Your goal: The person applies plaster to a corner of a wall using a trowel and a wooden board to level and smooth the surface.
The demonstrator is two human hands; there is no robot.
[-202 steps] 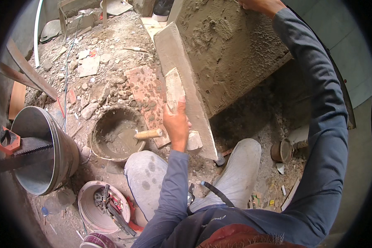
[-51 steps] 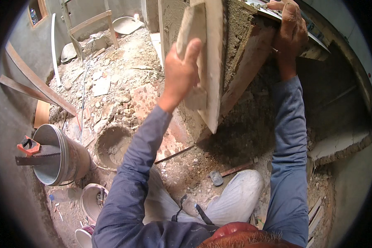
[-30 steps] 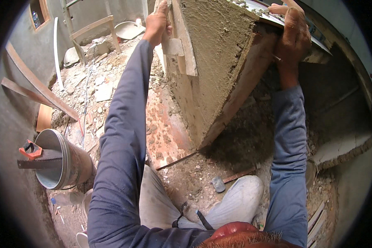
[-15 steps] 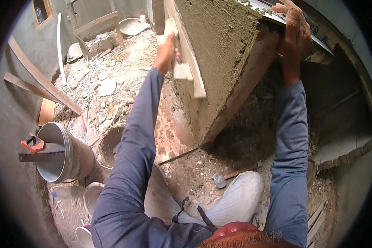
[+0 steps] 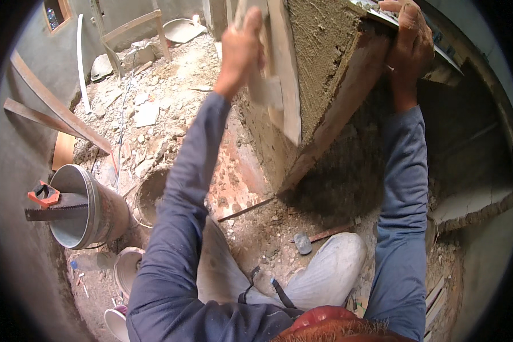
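My left hand (image 5: 242,54) is closed round the handle of a long wooden plastering float (image 5: 285,74). The float stands steeply against a block faced with wet grey mortar (image 5: 325,51), and its lower tip is near the block's bottom corner. My right hand (image 5: 407,48) is at the block's upper right corner, its fingers curled over the edge of a thin white-edged board (image 5: 447,64) with mortar on top. A wooden board (image 5: 347,100) runs along the block's lower right edge. The float's upper end is cut off by the frame.
A bucket (image 5: 111,211) at left holds a handsaw (image 5: 62,211) with an orange handle. Behind my left arm is a round container (image 5: 149,199). Rubble (image 5: 148,114) covers the floor beyond, with leaning wooden strips (image 5: 57,108). A hammer (image 5: 303,243) lies by my knee.
My left hand has moved up and to the right with the float, which now lies further across the mortar face. My right hand keeps its place at the corner.
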